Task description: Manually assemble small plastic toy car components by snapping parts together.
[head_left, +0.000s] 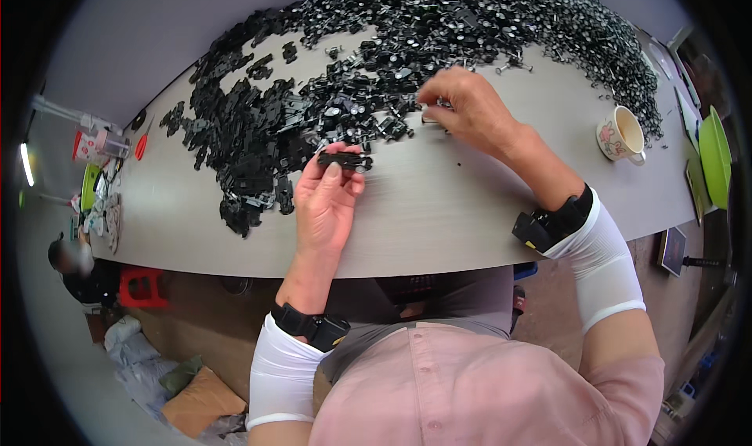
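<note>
My left hand (327,203) is closed around a black plastic toy car chassis (345,161), held level between thumb and fingers just above the table. Bright round wheel ends show at its right end. Farther right, my right hand (474,109) is bent down beside the heap of wheel parts, fingers curled toward the thumb. A small piece shows by its fingertips; whether the hand grips it is too small to make out. Left of my left hand lies a pile of flat black chassis parts (251,132). Black and silver wheel-and-axle pieces (368,93) are heaped beyond both hands.
Small shiny parts (595,46) spread along the far right of the table (423,226). A white patterned cup (621,135) stands at the right. Beyond it is a green basin (714,160). Another person (86,273) is at the far left, near a red stool (142,288).
</note>
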Demonstrator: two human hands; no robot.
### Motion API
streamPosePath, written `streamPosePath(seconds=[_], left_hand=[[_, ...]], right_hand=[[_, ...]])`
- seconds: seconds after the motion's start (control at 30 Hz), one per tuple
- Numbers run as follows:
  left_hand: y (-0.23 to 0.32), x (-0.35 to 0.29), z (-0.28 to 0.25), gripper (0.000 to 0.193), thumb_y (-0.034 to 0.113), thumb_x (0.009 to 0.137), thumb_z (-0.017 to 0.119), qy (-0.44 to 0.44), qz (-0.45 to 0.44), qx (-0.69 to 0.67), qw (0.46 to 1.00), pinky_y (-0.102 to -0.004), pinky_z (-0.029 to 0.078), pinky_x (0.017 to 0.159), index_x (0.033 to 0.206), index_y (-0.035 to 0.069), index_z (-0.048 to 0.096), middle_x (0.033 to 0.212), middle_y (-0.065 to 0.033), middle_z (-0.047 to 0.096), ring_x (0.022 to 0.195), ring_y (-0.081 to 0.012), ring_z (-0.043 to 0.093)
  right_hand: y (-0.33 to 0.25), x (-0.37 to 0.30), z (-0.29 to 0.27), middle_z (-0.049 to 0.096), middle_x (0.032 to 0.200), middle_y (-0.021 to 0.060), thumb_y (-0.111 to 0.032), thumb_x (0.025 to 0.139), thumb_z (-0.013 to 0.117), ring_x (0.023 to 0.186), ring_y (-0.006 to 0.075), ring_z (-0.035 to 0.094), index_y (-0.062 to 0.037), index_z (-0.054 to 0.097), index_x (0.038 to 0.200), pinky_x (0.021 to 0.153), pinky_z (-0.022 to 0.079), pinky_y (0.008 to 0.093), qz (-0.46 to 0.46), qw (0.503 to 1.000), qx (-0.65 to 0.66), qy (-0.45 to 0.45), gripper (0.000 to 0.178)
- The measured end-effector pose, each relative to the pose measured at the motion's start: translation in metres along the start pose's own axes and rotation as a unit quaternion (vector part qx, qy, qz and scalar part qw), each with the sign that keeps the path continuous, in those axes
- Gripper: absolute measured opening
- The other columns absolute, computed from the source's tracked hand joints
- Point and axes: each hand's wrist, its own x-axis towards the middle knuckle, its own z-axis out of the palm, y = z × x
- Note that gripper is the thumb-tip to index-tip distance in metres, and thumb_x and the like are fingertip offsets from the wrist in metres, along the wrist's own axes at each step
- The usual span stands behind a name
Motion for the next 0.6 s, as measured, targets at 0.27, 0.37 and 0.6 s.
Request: streamPosePath(seconds=[0.27, 0.37, 0.6], left_hand=[[-0.003, 0.003, 0.003, 0.028, 0.005, 0.09, 0.058, -0.04, -0.03, 0.077, 0.996, -0.0259, 0.051, 0.064, 0.117, 0.0, 0.052, 0.11, -0.0165, 0.061, 0.077, -0.017, 0.062], [-0.005, 0.003, 0.008, 0.03, 0.005, 0.089, 0.058, -0.039, -0.027, 0.099, 0.994, -0.0258, 0.051, 0.064, 0.118, 0.0, 0.052, 0.11, -0.0165, 0.06, 0.077, -0.0166, 0.061], [0.0, 0.006, 0.01, 0.031, 0.003, 0.088, 0.058, -0.048, -0.048, 0.113, 0.991, -0.0256, 0.05, 0.066, 0.118, -0.001, 0.052, 0.113, -0.0171, 0.06, 0.078, -0.0167, 0.061]], right_hand=[[-0.021, -0.003, 0.024, 0.056, 0.08, 0.0059, -0.016, 0.066, 0.076, 0.082, 0.0266, 0.055, -0.0069, 0.06, 0.083, 0.068, 0.046, 0.0377, -0.043, 0.986, -0.125, -0.102, 0.024], [-0.011, -0.003, 0.03, 0.056, 0.081, 0.0079, -0.003, 0.068, 0.07, 0.082, 0.0283, 0.055, -0.0057, 0.06, 0.082, 0.069, 0.047, 0.0378, -0.083, 0.987, -0.075, -0.119, 0.018], [-0.001, -0.001, 0.013, 0.059, 0.086, 0.0123, 0.009, 0.07, 0.054, 0.084, 0.0329, 0.059, -0.0043, 0.062, 0.082, 0.071, 0.049, 0.0409, -0.1, 0.99, 0.029, -0.095, 0.02]])
